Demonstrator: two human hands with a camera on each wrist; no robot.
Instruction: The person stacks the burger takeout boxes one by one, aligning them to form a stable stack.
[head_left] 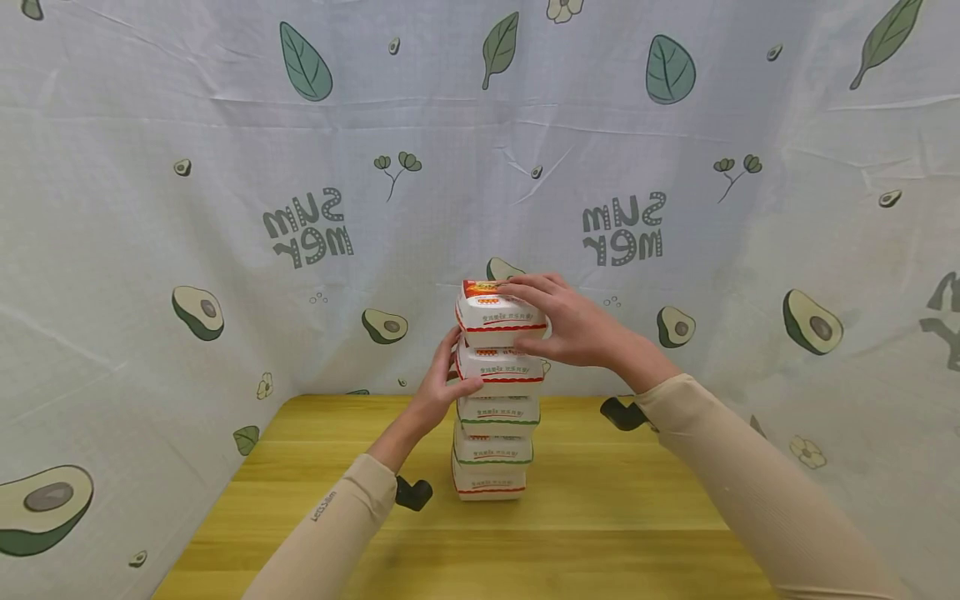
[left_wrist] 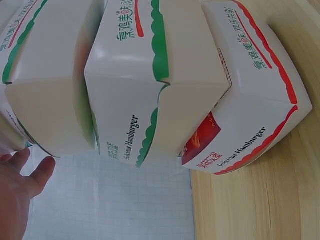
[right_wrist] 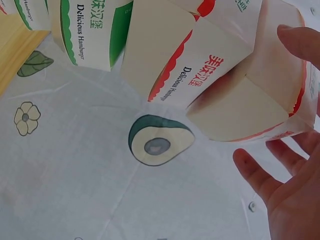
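Observation:
Several white paper burger boxes stand in one tall stack; the lowest box (head_left: 489,485) rests on the table. Above it come boxes with green trim, then two with red trim. The top box (head_left: 487,315) sits between my right hand's (head_left: 581,329) thumb at its front and fingers over its top. In the right wrist view, this box (right_wrist: 240,112) is tilted against the one below. My left hand (head_left: 431,398) touches the left side of the second box (head_left: 506,369) from the top, thumb across its front. Some left fingers are hidden behind the stack.
The yellow wood-grain table (head_left: 600,517) lies under the stack. A pale cloth (head_left: 480,217) printed with avocados and leaves hangs behind and at both sides. Black mounts (head_left: 414,493) show at the wrists.

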